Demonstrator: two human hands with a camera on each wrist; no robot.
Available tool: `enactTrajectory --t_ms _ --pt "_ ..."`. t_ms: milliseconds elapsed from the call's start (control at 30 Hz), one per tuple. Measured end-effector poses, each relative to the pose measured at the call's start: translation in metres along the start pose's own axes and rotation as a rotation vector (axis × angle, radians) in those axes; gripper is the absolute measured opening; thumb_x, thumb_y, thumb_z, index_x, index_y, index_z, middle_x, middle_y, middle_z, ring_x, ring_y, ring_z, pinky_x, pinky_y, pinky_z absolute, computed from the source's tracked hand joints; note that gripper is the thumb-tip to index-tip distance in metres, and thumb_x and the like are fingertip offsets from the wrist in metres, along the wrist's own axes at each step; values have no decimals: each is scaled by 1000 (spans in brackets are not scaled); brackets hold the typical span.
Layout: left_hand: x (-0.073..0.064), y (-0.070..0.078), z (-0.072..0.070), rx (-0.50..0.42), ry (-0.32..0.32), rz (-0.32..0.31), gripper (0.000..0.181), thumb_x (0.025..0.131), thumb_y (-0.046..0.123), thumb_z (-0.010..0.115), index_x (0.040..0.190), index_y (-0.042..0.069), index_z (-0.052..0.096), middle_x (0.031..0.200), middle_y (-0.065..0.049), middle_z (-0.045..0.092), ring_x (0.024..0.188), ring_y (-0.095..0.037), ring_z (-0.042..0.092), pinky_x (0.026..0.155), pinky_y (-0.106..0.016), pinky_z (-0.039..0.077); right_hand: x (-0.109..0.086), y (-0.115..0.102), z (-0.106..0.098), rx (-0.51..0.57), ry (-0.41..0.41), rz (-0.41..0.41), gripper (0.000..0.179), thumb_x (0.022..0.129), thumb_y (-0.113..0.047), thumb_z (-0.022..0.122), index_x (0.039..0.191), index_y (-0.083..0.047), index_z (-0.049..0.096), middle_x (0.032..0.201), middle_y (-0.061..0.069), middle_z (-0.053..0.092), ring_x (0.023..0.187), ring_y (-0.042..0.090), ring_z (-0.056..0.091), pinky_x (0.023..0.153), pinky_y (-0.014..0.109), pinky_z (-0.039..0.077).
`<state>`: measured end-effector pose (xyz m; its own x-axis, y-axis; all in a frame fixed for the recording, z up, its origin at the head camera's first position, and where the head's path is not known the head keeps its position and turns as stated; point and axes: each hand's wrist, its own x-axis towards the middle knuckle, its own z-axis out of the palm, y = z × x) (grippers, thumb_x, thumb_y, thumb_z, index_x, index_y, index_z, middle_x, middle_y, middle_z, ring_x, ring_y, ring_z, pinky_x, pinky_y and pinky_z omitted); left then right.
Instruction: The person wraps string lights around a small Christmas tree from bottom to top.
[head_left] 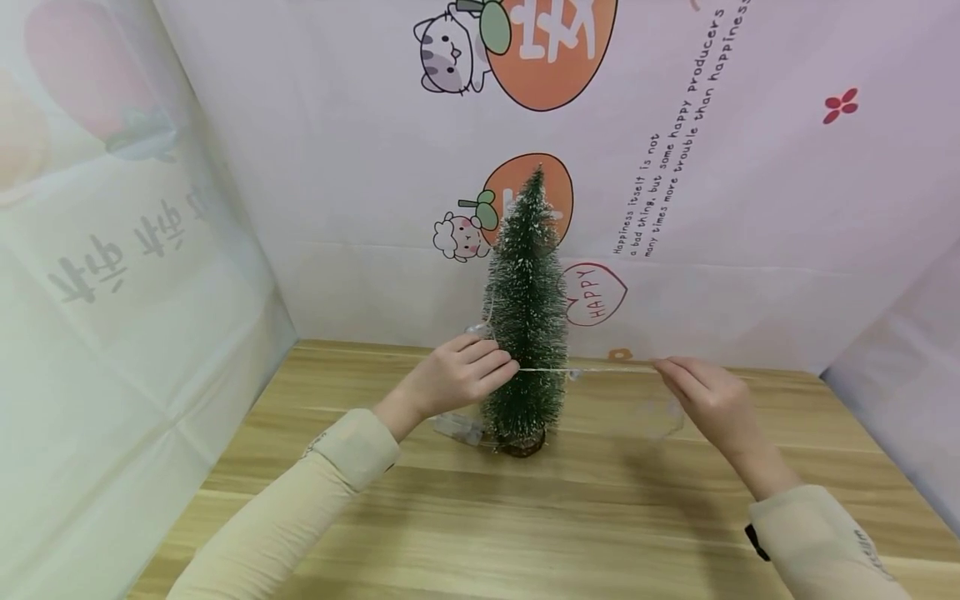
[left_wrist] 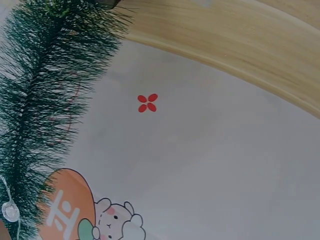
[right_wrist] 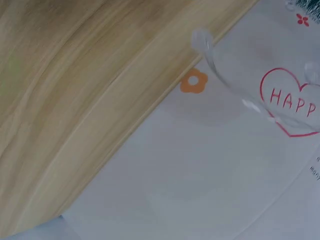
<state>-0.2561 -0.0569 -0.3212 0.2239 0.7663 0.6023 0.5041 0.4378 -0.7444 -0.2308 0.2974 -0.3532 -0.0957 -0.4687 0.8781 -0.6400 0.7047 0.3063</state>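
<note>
A small green artificial Christmas tree [head_left: 528,283], dusted with white, stands upright on its round brown base [head_left: 522,446]. Across its front runs a thin string of lights [head_left: 615,369], pulled straight between both hands. The left hand [head_left: 472,367] pinches the wire right against the tree's left side. Out to the right of the tree, the right hand [head_left: 705,396] pinches the other end of that stretch, and loose wire hangs below it. Clear bulbs show on the wire [right_wrist: 225,82] in the right wrist view. One bulb [left_wrist: 10,211] lies against the branches in the left wrist view.
A clear plastic case [head_left: 459,427], apparently a battery box, lies left of the tree's base on the wooden table [head_left: 480,517]. Behind the table hangs a white printed cloth [head_left: 360,183] with cartoon figures and lettering; more cloth hangs along both sides.
</note>
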Motion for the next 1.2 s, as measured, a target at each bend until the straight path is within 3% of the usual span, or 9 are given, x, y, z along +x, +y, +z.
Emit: enactTrajectory --t_ms 167,533,800,900,1033,1200 --pt "-4 1 1 2 9 5 20 92 6 55 96 18 71 89 8 71 83 -8 67 79 -22 56 -8 13 -10 -76 -22 35 34 99 -20 49 90 3 72 75 16 69 60 31 65 52 40 53" --pt "0 3 3 11 -5 -3 24 94 4 51 97 18 70 89 8 71 83 -7 66 80 -20 56 -12 27 -22 -131 -3 95 37 99 -24 52 87 4 72 76 17 69 61 35 64 55 43 51" --pt "-6 -2 1 19 -8 -36 15 89 8 60 95 18 70 88 7 70 80 -8 65 75 -19 55 -21 42 -42 -162 -8 300 49 97 -37 49 87 5 73 77 20 68 63 34 62 58 33 42" --pt "-7 -3 1 16 -6 -31 15 86 9 64 96 18 70 88 7 70 80 -7 65 75 -18 55 -21 46 -48 -187 -44 313 50 97 -38 47 88 4 73 76 19 68 61 33 62 56 36 42" --pt "-5 -1 3 10 0 -22 16 85 8 64 96 18 70 88 8 70 81 -7 65 77 -18 55 -16 49 -50 -208 -67 353 32 94 -25 58 92 4 72 79 20 69 67 36 63 58 40 43" --pt "-2 2 6 4 -10 -23 17 89 6 60 97 18 70 89 8 71 82 -7 66 79 -19 55 -8 53 -57 -212 -90 442 22 92 -13 62 95 7 69 86 26 69 75 42 63 64 43 45"
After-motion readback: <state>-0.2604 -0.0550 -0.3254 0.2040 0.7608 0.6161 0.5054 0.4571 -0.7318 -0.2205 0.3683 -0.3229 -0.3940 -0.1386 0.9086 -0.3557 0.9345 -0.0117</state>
